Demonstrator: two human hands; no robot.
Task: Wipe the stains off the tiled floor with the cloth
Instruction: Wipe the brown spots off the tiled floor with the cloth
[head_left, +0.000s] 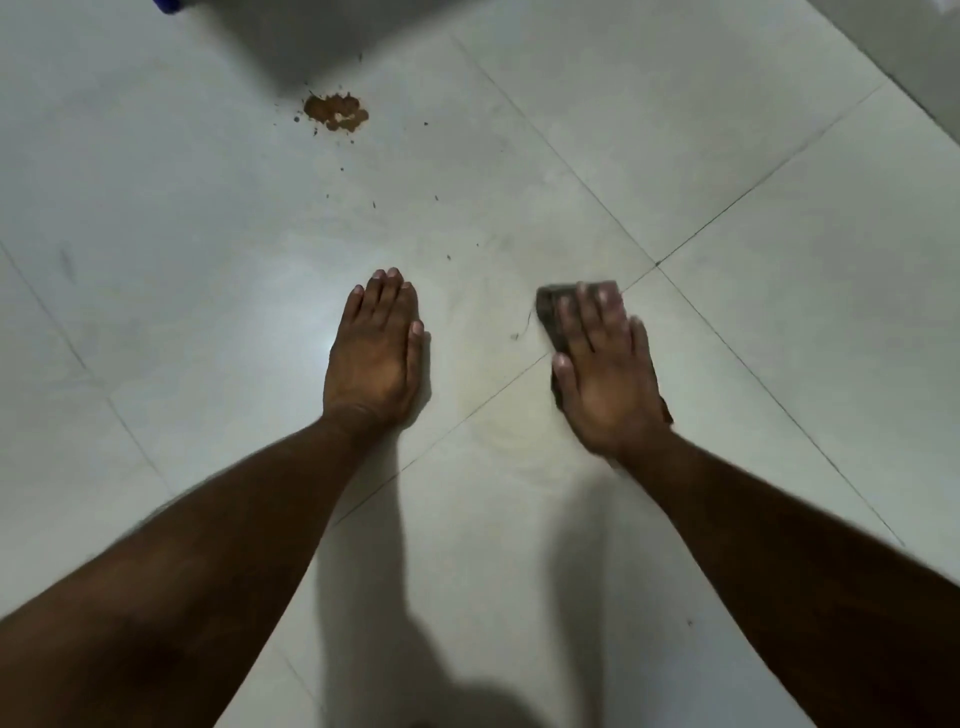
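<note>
Pale tiled floor (727, 130) lay under me, an orange-brown stain (335, 112) splashed well ahead. Near a grout crossing, the dark cloth (550, 306) sat flattened beneath my right hand (605, 374), fingers straight and pressing. My left hand (375, 358) rested flat, fingers extended, on bare tile.

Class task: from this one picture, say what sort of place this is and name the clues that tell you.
Probably an indoor room in a home, though which room is unclear. Clues: large pale tiles with grout lines, a brown stain on the floor, and the right hand pressing a cloth.
</note>
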